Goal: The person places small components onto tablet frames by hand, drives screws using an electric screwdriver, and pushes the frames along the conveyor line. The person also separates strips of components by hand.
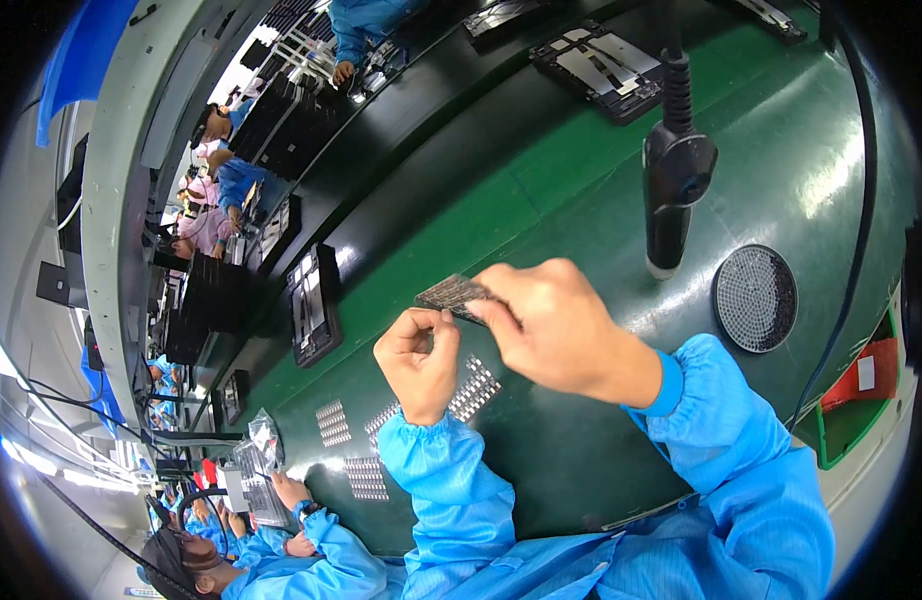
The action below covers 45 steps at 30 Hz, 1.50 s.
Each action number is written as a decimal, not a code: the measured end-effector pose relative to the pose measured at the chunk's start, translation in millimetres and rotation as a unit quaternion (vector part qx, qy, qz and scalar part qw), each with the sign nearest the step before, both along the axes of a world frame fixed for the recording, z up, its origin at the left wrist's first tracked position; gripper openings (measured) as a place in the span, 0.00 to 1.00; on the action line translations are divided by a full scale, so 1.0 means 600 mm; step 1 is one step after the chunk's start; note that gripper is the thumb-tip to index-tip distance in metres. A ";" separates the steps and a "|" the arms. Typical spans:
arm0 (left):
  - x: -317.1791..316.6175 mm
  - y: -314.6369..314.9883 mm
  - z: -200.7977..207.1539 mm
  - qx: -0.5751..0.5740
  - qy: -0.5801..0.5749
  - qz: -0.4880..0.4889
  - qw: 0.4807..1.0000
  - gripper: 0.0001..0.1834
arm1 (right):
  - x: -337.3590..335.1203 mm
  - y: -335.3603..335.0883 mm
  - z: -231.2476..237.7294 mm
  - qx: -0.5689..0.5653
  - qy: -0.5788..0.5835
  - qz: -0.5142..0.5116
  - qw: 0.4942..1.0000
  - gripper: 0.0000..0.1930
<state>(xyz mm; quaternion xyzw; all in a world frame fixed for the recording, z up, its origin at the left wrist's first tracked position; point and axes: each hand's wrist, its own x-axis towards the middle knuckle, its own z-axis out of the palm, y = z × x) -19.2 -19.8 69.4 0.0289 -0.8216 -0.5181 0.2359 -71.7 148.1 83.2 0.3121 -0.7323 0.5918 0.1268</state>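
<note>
The right grip (561, 325) is closed on a thin dark sheet (450, 293), held above the desk (556, 450), left of the round tray (752, 347). The left grip (419, 362) is curled at the sheet's corner; whether anything is pinched there cannot be told. The sheet is probably held raised and slanted so that its free corner can be reached by the left fingertips. Small patterned sheets (367, 479), farther left of the round tray, are seemingly laid flat for easy reach; some are partly hidden by the left sleeve (446, 490). The held sheet's surface is blurred.
</note>
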 end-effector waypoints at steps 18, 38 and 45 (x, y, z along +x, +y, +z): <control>-0.010 0.026 -0.004 -0.106 -0.003 0.085 0.991 0.02 | -0.018 -0.001 -0.015 -0.110 -0.045 0.021 0.993 0.04; -0.035 0.042 -0.015 -0.091 0.037 0.098 0.990 0.04 | -0.048 0.004 -0.025 -0.158 -0.056 -0.008 0.986 0.05; -0.023 0.006 -0.002 -0.002 0.036 0.090 0.995 0.03 | -0.060 0.002 -0.037 -0.264 -0.188 0.061 0.944 0.04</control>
